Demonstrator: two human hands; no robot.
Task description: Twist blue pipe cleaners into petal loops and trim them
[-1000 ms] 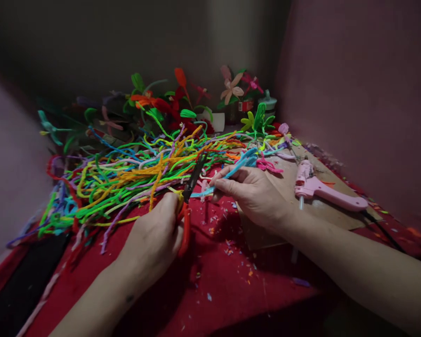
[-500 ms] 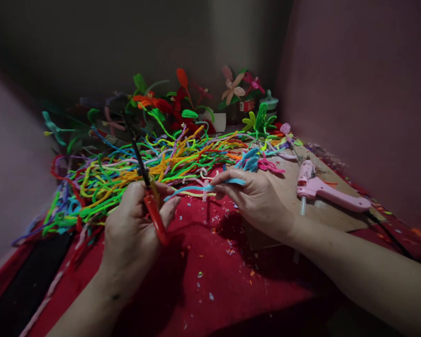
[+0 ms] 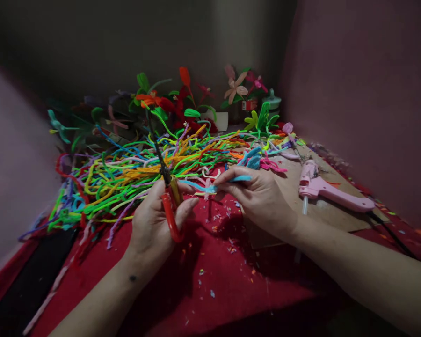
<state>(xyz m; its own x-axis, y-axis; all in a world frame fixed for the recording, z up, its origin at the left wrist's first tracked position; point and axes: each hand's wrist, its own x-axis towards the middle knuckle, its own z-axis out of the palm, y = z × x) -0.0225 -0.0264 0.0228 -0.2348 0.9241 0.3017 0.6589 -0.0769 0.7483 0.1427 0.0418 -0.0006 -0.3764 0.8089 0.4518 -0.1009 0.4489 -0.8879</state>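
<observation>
Above the red cloth point(image 3: 231, 281), the left hand point(image 3: 157, 224) is gripping red-handled pliers point(image 3: 168, 206), while the right hand point(image 3: 259, 196) is pinching a blue pipe cleaner point(image 3: 214, 186).

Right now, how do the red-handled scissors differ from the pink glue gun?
The scissors have red handles and dark blades; the glue gun is pink all over. The scissors stand nearly upright in the left hand; the glue gun lies flat on the cardboard, untouched. The glue gun trails a black cord; the scissors have none. Both are hand tools.
</observation>
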